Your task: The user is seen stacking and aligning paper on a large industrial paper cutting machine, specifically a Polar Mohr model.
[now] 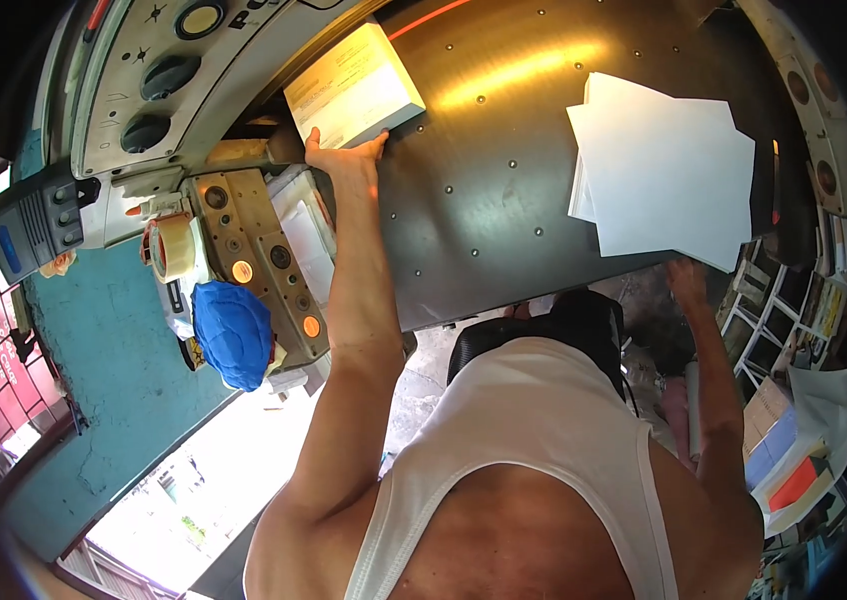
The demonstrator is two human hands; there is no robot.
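A thick stack of printed paper [353,85] lies at the far left of a dark metal machine table [463,230], against a raised side wall. My left hand [348,160] presses on its near edge, thumb and fingers spread apart along that side. Toward the right of the table is a pile of blank white sheets [663,170], fanned out unevenly, with one corner reaching the front edge. Just below that corner, at the table's front edge, is my right hand [685,282]; its fingers are too small and partly hidden to make out their grip.
On the left stand a control panel with dark knobs [171,75], a button box [253,230], a tape roll [173,248] and a blue cloth-like bundle [231,335]. A grey handheld device [33,222] sits farther left. Shelving with papers [773,300] stands on the right.
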